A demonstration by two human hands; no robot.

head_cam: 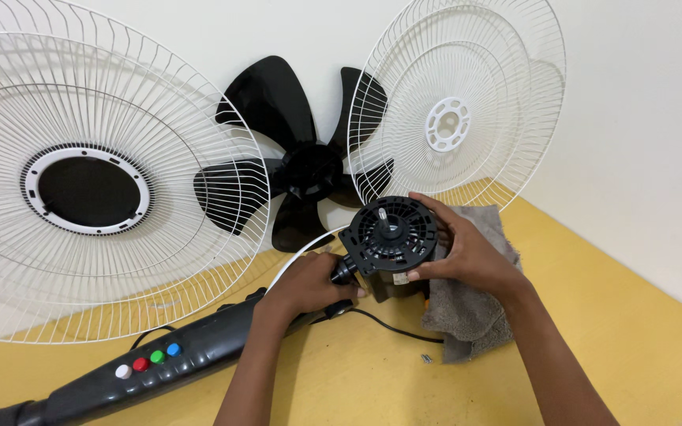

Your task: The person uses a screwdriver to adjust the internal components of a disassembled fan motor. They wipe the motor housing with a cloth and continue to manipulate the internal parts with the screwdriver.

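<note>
- Black moulded plastic makes up the round fan motor housing (389, 237), ribbed with radial vents on its face and a short metal shaft standing at the centre; it sits near the far edge of the yellow table (609, 347), partly over a grey terry cloth (467, 312).
- Right hand (467, 254) cups the housing from the right: the upper fingers (428, 207) curl over its top rim, the thumb presses its lower side, so the fingers are clamped on the housing.
- Left hand (303, 285) wraps the neck joint just left of the housing, fingers closed round it, knuckles up.
- From that joint a long black plastic stand column (191, 355) runs towards the near left corner of the table, smooth and slightly glossy, carrying four round push buttons (148, 360) in white, red, green and blue.
- A thin black power cord (388, 327) loops across the table below the housing, up to the cloth's edge.
- Two small metal screws (426, 359) lie on the bare table just beside the cloth's near corner.
- Leaning against the white wall at the far edge: a large white wire fan guard with a black centre ring (88, 189) on the left, a black five-bladed plastic propeller (294, 158) in the middle, and a second white wire guard with a white hub plate (455, 110) on the right, overlapping the blades.
</note>
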